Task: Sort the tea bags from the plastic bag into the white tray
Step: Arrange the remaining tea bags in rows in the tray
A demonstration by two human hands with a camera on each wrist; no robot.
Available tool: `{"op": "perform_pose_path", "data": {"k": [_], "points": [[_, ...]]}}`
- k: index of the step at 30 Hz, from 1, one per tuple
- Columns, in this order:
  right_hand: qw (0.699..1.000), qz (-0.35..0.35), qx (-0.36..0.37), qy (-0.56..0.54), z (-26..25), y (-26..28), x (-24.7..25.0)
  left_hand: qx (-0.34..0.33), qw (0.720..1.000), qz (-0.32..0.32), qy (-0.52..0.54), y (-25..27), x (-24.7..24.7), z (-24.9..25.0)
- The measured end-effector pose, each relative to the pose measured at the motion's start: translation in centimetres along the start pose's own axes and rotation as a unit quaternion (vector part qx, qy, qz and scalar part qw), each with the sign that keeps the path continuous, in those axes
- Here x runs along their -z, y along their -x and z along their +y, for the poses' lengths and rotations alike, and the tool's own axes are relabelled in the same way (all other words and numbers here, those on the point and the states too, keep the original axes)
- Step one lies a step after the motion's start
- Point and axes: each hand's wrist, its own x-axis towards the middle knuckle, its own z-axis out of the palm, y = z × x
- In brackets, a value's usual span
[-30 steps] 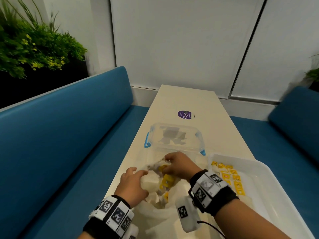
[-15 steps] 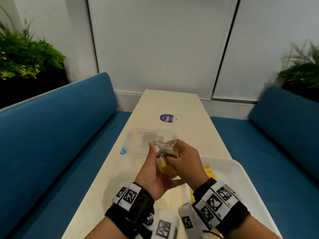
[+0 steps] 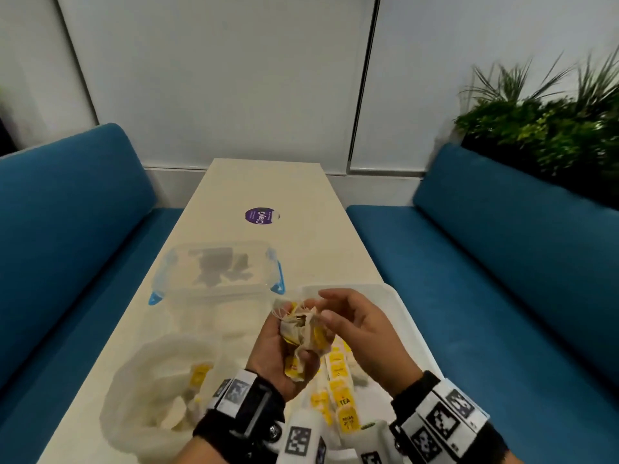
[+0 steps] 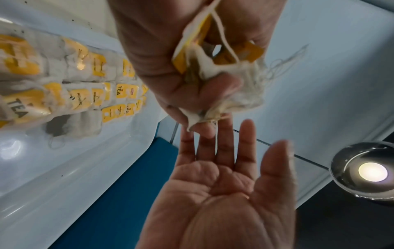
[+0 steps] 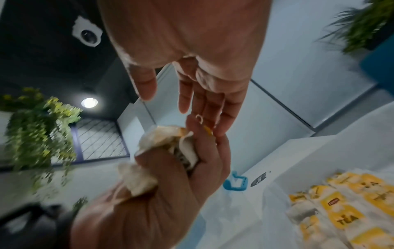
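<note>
My left hand (image 3: 294,346) grips a crumpled bunch of tea bags (image 3: 301,329) with yellow tags and loose strings, held above the near left part of the white tray (image 3: 402,306). In the left wrist view the bunch (image 4: 224,75) sits in the left hand (image 4: 192,94), thumb curled over it. My right hand (image 3: 326,306) is beside the bunch with straight fingers and a bare palm (image 4: 224,185), its fingertips at the hanging strings. Rows of yellow-tagged tea bags (image 3: 338,380) lie in the tray. The plastic bag (image 3: 150,380) lies open at the near left with several tea bags inside.
A clear plastic box with blue clips (image 3: 217,272) stands on the cream table (image 3: 268,182) beyond the bag. A purple sticker (image 3: 261,216) marks the table farther back. Blue benches (image 3: 502,262) run along both sides, with plants behind them.
Both hands rose out of the plastic bag with the bunch and shifted right over the tray. The right hand, pinching the bunch half a second ago, has let go and opened.
</note>
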Motion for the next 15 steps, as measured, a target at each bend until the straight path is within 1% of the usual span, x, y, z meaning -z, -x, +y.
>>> {"op": "perform_pose_path", "data": {"k": [1, 2, 4, 6, 8, 12, 13, 15], "points": [[0.999, 0.016, -0.013, -0.026, 0.1, -0.1, 0.5, 0.01, 1.0, -0.011, -0.001, 0.0, -0.2, -0.1], [0.999, 0.033, -0.02, -0.021, 0.2, -0.2, 1.1, 0.021, 1.0, -0.02, -0.004, -0.1, -0.2, -0.2], [0.998, 0.046, -0.028, 0.033, 0.3, -0.3, 2.1, 0.043, 0.998, -0.036, -0.004, -0.3, 0.1, -0.4], [0.996, 0.02, -0.036, 0.079, 0.1, -0.3, 2.7, 0.058, 0.997, -0.045, -0.009, -0.3, 0.3, -0.6], [0.995, -0.002, -0.038, 0.096, -0.1, -0.3, 3.0, 0.068, 0.996, -0.056, -0.022, -0.4, 0.4, -0.9], [0.992, 0.054, -0.033, 0.111, -0.1, -0.3, 3.3, 0.082, 0.989, -0.121, -0.015, 0.0, 0.5, -0.8], [0.992, 0.047, -0.039, 0.112, -0.1, -0.4, 3.4, 0.084, 0.988, -0.128, -0.014, 0.1, 0.5, -0.7], [0.992, -0.012, -0.068, 0.107, -0.1, -0.5, 3.7, 0.082, 0.988, -0.126, -0.024, 0.2, 0.6, -0.6]]}}
